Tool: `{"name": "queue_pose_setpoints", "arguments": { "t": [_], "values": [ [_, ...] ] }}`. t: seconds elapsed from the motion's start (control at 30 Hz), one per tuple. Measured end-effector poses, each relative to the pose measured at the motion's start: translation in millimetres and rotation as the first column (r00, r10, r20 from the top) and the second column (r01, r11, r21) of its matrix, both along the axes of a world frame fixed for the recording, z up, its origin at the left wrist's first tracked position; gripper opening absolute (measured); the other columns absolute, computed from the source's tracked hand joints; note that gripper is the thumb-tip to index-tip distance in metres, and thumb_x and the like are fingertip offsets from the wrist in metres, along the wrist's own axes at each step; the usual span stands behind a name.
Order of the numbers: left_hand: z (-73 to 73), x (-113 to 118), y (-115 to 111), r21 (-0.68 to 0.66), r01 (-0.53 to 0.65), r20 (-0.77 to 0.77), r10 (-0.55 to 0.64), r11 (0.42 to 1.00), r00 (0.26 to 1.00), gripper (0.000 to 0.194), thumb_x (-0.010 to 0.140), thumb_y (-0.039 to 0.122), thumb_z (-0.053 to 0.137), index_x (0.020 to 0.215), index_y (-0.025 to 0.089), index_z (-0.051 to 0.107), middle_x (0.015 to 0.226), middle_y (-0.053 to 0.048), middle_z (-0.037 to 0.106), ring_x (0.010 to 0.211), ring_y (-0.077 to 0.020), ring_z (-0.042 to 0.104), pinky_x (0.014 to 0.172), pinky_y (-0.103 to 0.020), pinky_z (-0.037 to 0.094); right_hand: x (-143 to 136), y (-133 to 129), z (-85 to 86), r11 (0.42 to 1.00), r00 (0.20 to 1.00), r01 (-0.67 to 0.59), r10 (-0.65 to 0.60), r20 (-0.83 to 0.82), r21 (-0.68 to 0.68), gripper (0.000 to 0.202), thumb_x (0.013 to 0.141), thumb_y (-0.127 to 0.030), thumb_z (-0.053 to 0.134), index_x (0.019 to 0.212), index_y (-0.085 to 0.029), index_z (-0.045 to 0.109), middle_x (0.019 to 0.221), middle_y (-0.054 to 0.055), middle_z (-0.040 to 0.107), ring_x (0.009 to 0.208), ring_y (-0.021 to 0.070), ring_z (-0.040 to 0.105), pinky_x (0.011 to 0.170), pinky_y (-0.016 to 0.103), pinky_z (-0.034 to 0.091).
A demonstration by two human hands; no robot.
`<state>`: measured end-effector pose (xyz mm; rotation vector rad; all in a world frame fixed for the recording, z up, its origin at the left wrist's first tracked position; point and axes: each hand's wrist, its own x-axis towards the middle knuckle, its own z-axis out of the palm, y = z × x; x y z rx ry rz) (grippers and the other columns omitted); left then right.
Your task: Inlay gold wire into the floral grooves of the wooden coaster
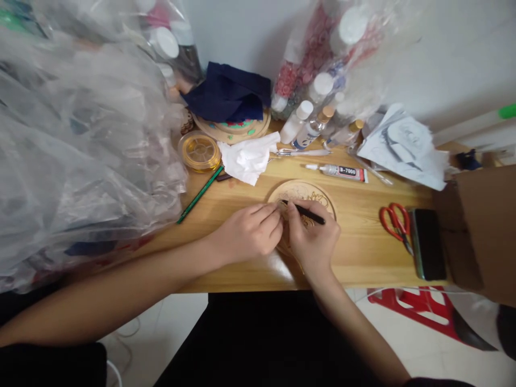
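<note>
A round wooden disc (327,200) lies on the table in front of me, bearing drawn lines and thin gold wire outlines. My right hand (314,236) is closed around black tweezers (309,214), their tip pointing left over the disc. Close to that tip, my left hand (256,231) is closed in a pinch at the disc's left side. Whatever lies between its fingertips is too small or hidden to make out. A thin gold strand shows below the disc, near my right wrist. Both hands cover much of the disc's lower part.
Behind the disc lie a glue tube (344,172), a crumpled white tissue (250,156) and a spool of gold wire (200,151). A green pencil (200,194) lies left. Red-handled scissors (397,223) and a phone (428,244) are right, beside a cardboard box (487,231). Bottles (309,131) stand behind.
</note>
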<state>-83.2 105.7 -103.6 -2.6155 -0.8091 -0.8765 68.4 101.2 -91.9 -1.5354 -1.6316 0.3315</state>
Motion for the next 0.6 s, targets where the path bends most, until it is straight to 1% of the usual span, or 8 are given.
{"name": "queue_pose_setpoints", "arguments": {
  "t": [0.17,0.27,0.33,0.4,0.47,0.5,0.53,0.6],
  "values": [
    [0.9,0,2,-0.020,0.024,0.023,-0.024,1.000,0.999,0.008,0.088,0.008,0.061,0.086,0.005,0.068,0.091,-0.013,0.076,0.090,-0.0215,0.073,0.085,-0.031,0.062,19,5,5.8,0.999,0.992,-0.053,0.051,-0.113,-0.011,0.005,0.082,-0.018,0.066,0.084,-0.019,0.070,0.079,0.002,0.073,0.073,0.0140,0.069,0.068,0.028,0.057],
    [2.9,0,3,-0.048,0.035,0.019,-0.034,0.998,0.999,0.009,0.088,0.010,0.062,0.086,0.004,0.068,0.090,-0.014,0.075,0.091,-0.0231,0.073,0.085,-0.032,0.061,35,13,11.4,0.989,0.979,-0.145,0.141,-0.146,-0.015,0.008,0.081,-0.016,0.068,0.087,-0.020,0.070,0.081,0.001,0.072,0.074,0.0132,0.068,0.066,0.027,0.057],
    [4.0,-1,3,-0.072,0.032,-0.007,-0.033,0.997,0.999,0.010,0.088,0.011,0.062,0.087,0.003,0.068,0.091,-0.014,0.075,0.092,-0.0243,0.073,0.084,-0.033,0.062,44,19,15.5,0.966,0.961,-0.257,0.250,-0.116,-0.042,0.011,0.081,-0.015,0.068,0.090,-0.021,0.070,0.084,0.002,0.073,0.078,0.0145,0.068,0.069,0.030,0.057],
    [4.5,-2,3,-0.096,0.027,-0.033,-0.031,0.995,0.999,0.010,0.089,0.012,0.062,0.088,0.004,0.068,0.093,-0.015,0.075,0.093,-0.0249,0.072,0.084,-0.035,0.062,50,22,19.9,0.933,0.934,-0.355,0.353,-0.053,-0.061,0.014,0.080,-0.013,0.069,0.092,-0.021,0.070,0.087,0.003,0.073,0.081,0.0162,0.068,0.073,0.033,0.056],
    [4.4,-2,4,-0.112,0.027,-0.041,-0.032,0.993,0.999,0.010,0.089,0.012,0.060,0.089,0.005,0.068,0.095,-0.014,0.075,0.095,-0.0242,0.072,0.086,-0.036,0.061,59,23,23.1,0.919,0.921,-0.389,0.390,0.010,-0.059,0.019,0.079,-0.012,0.070,0.095,-0.022,0.070,0.089,0.003,0.073,0.083,0.0173,0.068,0.075,0.035,0.055],
    [4.3,-3,4,-0.119,0.028,-0.039,-0.033,0.993,0.999,0.010,0.090,0.012,0.060,0.090,0.005,0.067,0.095,-0.014,0.075,0.095,-0.0237,0.072,0.087,-0.036,0.061,65,23,23.6,0.930,0.930,-0.364,0.365,0.032,-0.042,0.020,0.078,-0.011,0.070,0.095,-0.023,0.070,0.089,0.003,0.073,0.083,0.0174,0.068,0.075,0.034,0.055],
    [4.3,-3,4,-0.125,0.028,-0.034,-0.033,0.992,0.999,0.010,0.090,0.012,0.060,0.090,0.005,0.067,0.096,-0.014,0.075,0.096,-0.0235,0.072,0.088,-0.036,0.061,75,22,22.7,0.950,0.949,-0.311,0.312,0.047,-0.029,0.021,0.078,-0.012,0.070,0.096,-0.023,0.070,0.088,0.002,0.073,0.082,0.0175,0.068,0.074,0.033,0.055],
    [4.5,-3,5,-0.142,0.032,-0.030,-0.036,0.989,0.999,0.010,0.090,0.012,0.060,0.092,0.006,0.067,0.097,-0.014,0.075,0.097,-0.0238,0.071,0.088,-0.037,0.061,104,20,16.5,0.991,0.990,-0.127,0.125,0.058,0.037,0.023,0.080,-0.014,0.069,0.100,-0.025,0.071,0.086,0.003,0.073,0.077,0.0175,0.070,0.069,0.031,0.055]
  ]
}}
